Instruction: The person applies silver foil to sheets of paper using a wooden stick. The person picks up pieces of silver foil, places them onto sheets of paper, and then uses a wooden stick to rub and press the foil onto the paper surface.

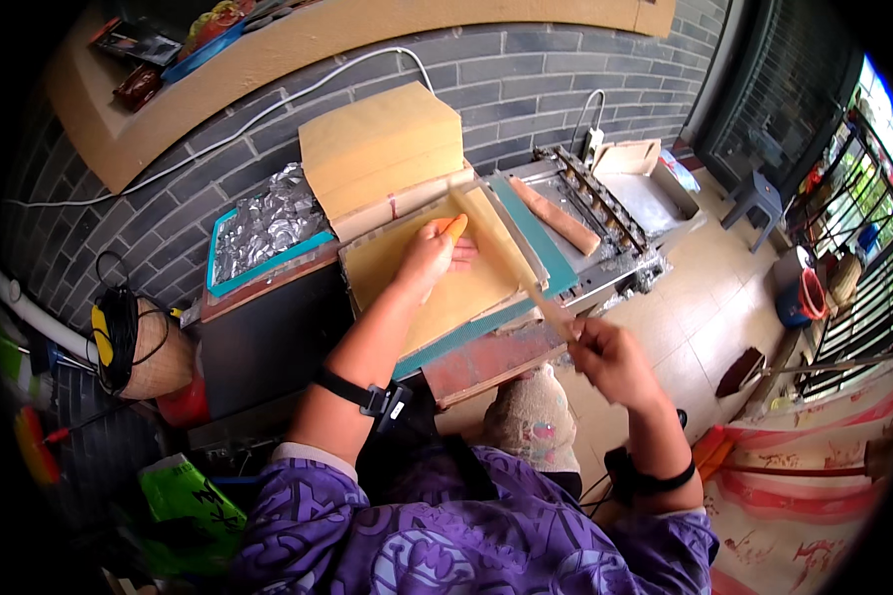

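My left hand [433, 254] rests on the upper sheet of a stack of yellow-brown paper [461, 297], its fingers apart. An orange finger cot [452, 226] covers one of its digits. In my right hand [609, 358], at the stack's right side, is the narrow end of a long, flat, tan tool [517, 271]. The tool is blurred and slants across the right part of the paper; its exact kind cannot be made out. Beneath the stack lies a green mat [565, 275]. Behind it, a folded yellow-brown sheet [383, 145] leans over a cardboard edge [402, 199].
A turquoise tray [268, 271] with crumpled silver foil [268, 216] stands left. To the right are a brown roll [554, 216], a metal burner frame [603, 197] and a metal tray [651, 204]. A brick wall [521, 67] bounds the back. A grey stool [755, 204] stands farther right.
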Tool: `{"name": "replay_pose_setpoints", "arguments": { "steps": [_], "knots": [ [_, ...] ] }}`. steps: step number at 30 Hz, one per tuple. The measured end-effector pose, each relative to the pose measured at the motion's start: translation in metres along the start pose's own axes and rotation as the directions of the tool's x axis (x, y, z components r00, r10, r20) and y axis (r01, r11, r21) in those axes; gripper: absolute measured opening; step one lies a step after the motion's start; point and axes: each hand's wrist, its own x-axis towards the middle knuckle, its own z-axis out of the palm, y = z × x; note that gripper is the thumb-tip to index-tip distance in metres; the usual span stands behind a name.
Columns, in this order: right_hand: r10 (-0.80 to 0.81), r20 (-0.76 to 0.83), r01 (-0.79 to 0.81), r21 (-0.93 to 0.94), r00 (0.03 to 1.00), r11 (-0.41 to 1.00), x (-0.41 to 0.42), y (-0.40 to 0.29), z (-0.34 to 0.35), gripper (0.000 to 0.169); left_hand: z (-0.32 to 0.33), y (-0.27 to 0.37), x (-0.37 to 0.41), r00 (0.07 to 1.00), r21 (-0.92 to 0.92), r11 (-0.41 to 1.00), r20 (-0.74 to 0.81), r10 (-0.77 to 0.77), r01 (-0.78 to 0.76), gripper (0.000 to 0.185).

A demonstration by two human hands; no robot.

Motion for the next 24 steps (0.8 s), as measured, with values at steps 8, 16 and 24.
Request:
{"name": "replay_pose_setpoints", "arguments": {
  "steps": [8,16,24],
  "knots": [
    [0.001,0.303,-0.028,0.085,0.953,0.996,-0.04,-0.011,-0.024,0.025,-0.038,-0.011,-0.006,0.962,-0.139,0.97,-0.216,0.165,-0.197,0.016],
    [0.065,0.171,-0.095,0.179,0.983,0.979,-0.041,-0.003,-0.029,0.025,-0.118,0.032,-0.056,0.958,-0.217,0.933,-0.068,0.278,-0.287,0.019],
    [0.069,0.185,-0.098,0.153,0.98,0.983,-0.02,-0.007,-0.01,0.024,-0.25,0.049,-0.128,0.936,-0.158,0.927,-0.147,0.319,-0.34,0.031]
  ]
}}
